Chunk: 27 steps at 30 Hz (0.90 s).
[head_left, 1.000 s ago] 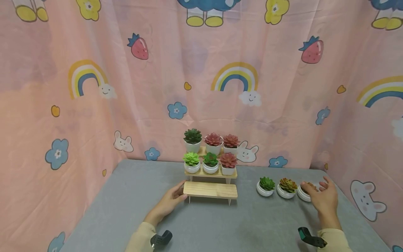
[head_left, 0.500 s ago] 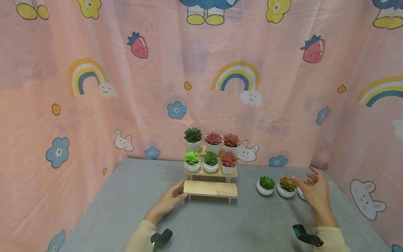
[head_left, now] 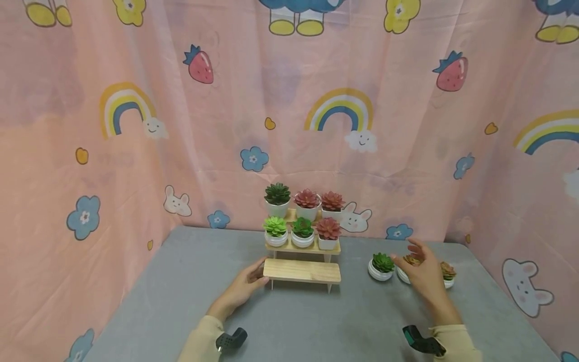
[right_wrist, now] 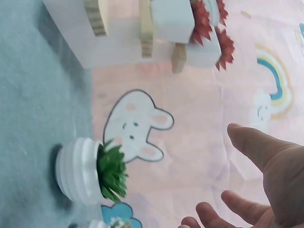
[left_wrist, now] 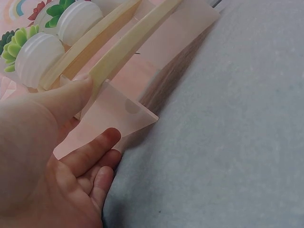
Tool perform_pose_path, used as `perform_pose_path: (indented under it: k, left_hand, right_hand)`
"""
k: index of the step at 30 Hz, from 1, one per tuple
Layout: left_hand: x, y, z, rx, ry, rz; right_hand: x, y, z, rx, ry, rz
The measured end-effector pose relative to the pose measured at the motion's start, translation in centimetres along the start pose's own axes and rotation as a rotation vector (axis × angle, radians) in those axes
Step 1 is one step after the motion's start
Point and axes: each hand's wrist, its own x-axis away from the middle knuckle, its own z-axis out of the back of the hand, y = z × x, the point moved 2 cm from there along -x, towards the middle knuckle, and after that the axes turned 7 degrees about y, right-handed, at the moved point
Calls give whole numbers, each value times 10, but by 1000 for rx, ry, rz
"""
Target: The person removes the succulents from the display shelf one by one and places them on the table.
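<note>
My left hand (head_left: 239, 290) holds the left end of a three-step wooden plant stand (head_left: 302, 271); in the left wrist view its thumb lies on the lowest board, fingers beside the translucent leg (left_wrist: 109, 118). The lowest step is bare. To the right, my right hand (head_left: 425, 276) hovers with spread fingers over an orange-yellow potted succulent (head_left: 411, 260), partly hiding it. Just left of the fingertips stands a green succulent (head_left: 382, 263) in a ribbed white pot (right_wrist: 76, 168). Behind the hand, a brownish succulent (head_left: 448, 271) shows in part.
The middle step bears a light green succulent (head_left: 275, 227), a dark green one (head_left: 302, 228) and a red one (head_left: 328, 229). Three more pots, including a dark green succulent (head_left: 277, 193), stand on top. A pink patterned curtain (head_left: 217, 125) hangs behind the grey table (head_left: 190, 261).
My right hand has moved left, from the brownish succulent to over the orange-yellow one, still holding nothing. The left hand has stayed at the stand.
</note>
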Motion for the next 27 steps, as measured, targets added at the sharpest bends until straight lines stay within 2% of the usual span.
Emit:
perform_pose_path:
  k: [5, 9, 12, 18, 22, 27]
  left_hand:
    - [1, 0, 0, -3, 3, 5]
    - [0, -1, -1, -6, 8, -7]
    - [-1, -3, -3, -16, -2, -21]
    - [-1, -5, -4, 1, -18, -16]
    - [-1, -2, -2, -3, -10, -18]
    - [-1, -2, 0, -16, 4, -12]
  right_hand:
    - [4, -2, -20, 24, -66, 59]
    - [7, -3, -34, 45, -108, 68]
    - [11, -2, -40, 43, -111, 73]
    - [6, -1, -54, -19, -85, 166]
    - [0, -8, -66, -60, -94, 208]
    - [-4, -22, -81, -93, -127, 219]
